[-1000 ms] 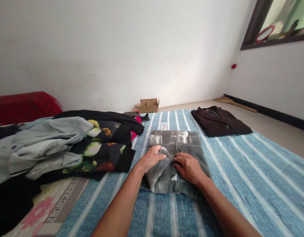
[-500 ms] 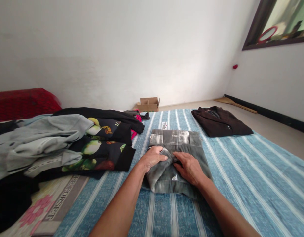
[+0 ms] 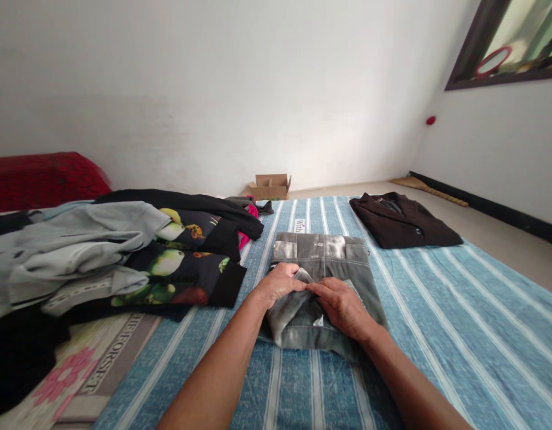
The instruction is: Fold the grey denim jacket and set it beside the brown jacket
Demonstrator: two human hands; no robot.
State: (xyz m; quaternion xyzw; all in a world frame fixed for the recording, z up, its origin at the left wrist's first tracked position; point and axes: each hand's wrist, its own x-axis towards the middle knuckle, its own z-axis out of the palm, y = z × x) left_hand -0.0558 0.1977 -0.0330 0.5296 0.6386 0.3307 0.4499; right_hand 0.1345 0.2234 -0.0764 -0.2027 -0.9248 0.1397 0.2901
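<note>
A folded grey denim garment (image 3: 323,269) with pale faded patches, a button and seams lies flat on the striped sheet in front of me. My left hand (image 3: 281,286) grips a raised flap of its cloth near the left side, thumb towards the middle. Fingers together, my right hand (image 3: 341,301) pinches the cloth at the centre, its fingertips almost meeting my left thumb. A small white tag shows just below the hands. Part of the gathered fabric is hidden under my fingers.
A dark brown folded garment (image 3: 404,221) lies at the far right of the blue striped sheet (image 3: 437,310). To the left is a loose heap of clothes, with a grey top (image 3: 92,239) and dark printed fabric (image 3: 186,278). A cardboard box (image 3: 271,188) stands beyond the bed.
My right hand has slid left across the grey garment, bringing its fingertips close to my left thumb. My left hand stays nearly in place. The view has shifted slightly.
</note>
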